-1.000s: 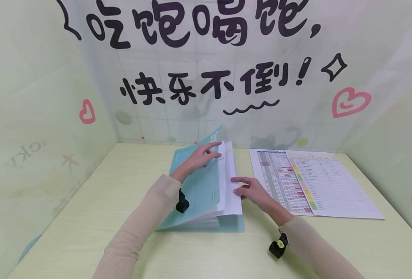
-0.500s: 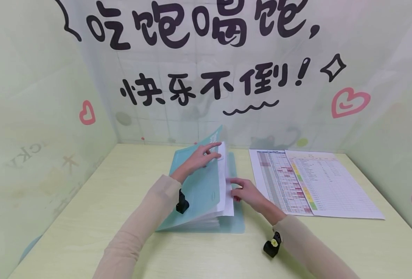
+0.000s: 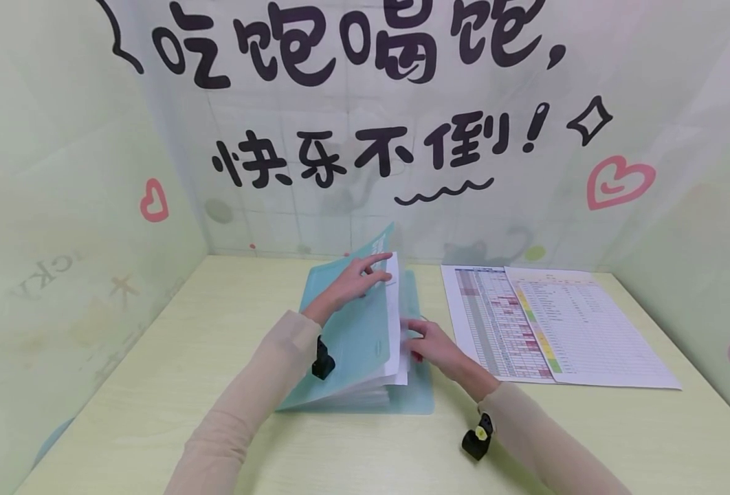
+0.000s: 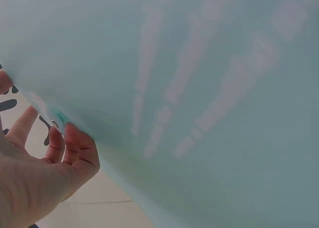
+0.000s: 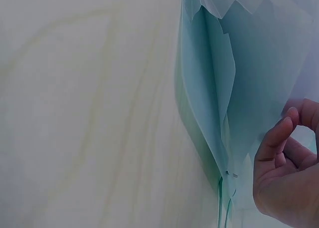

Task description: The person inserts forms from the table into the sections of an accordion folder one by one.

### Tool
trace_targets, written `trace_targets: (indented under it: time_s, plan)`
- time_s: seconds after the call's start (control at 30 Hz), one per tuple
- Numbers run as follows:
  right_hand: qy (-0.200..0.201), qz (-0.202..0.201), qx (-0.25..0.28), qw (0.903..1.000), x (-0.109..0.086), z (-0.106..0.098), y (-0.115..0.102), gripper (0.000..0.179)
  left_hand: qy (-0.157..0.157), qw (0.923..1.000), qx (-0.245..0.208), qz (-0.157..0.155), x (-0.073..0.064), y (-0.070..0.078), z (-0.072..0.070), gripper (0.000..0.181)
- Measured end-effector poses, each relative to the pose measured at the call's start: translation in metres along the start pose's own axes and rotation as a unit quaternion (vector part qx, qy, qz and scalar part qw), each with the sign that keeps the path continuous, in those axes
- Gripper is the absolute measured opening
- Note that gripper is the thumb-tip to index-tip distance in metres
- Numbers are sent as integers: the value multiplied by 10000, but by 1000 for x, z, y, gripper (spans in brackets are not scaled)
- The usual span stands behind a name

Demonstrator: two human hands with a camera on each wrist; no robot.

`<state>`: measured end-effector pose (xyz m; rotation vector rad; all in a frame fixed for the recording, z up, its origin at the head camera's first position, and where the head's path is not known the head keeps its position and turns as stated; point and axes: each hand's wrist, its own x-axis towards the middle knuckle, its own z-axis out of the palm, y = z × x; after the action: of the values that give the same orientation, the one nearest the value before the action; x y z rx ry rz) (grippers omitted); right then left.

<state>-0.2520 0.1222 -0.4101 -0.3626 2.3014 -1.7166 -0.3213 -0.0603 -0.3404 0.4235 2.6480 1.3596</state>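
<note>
A light blue folder (image 3: 355, 337) with several inner leaves lies partly open on the table, its front cover tilted up. My left hand (image 3: 355, 278) holds the raised cover near its upper free edge; in the left wrist view its thumb and fingers (image 4: 82, 148) are curled at that edge. On the folder's open side, my right hand (image 3: 436, 347) pinches the edge of a white paper sheet (image 3: 403, 375), most of which is hidden between the leaves. In the right wrist view the right thumb and forefinger (image 5: 276, 138) meet beside the spread leaves (image 5: 264, 53).
Two printed sheets with coloured tables, a left one (image 3: 485, 330) and a right one (image 3: 588, 323), overlap on the table to the right. A pale wood table (image 3: 352, 454) lies under everything, enclosed by a printed backdrop (image 3: 352, 220) and side walls.
My right hand has moved left toward the folder, and the white sheet has slid further in between the leaves. The left hand and the cover have stayed in place.
</note>
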Motion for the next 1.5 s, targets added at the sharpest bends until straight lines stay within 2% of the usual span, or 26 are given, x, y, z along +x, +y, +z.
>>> trace_targets:
  time_s: [0.6,0.87,1.07,1.27,1.37,1.5]
  plan:
    - [297,12,-133,9995,-5,-10,2,40,3,9999,102,35,0,-1,-1,50]
    - [571,-17,-334,9978,-8,-33,1,35,-8,9999,48,136,0,0,-1,49]
    - [886,95,-363,9954,-12,-64,2,38,-75,9996,-2,256,0,-1,-2,49]
    - [1134,-27,-418,9927,-17,-108,9,44,-68,9997,20,237,1,-1,-3,48]
    - [1416,-145,-468,9887,-13,-142,34,50,-55,9997,-3,229,0,0,-3,47]
    - [2037,50,-682,9766,-5,-194,80,57,-48,9998,9,211,-1,1,-3,47]
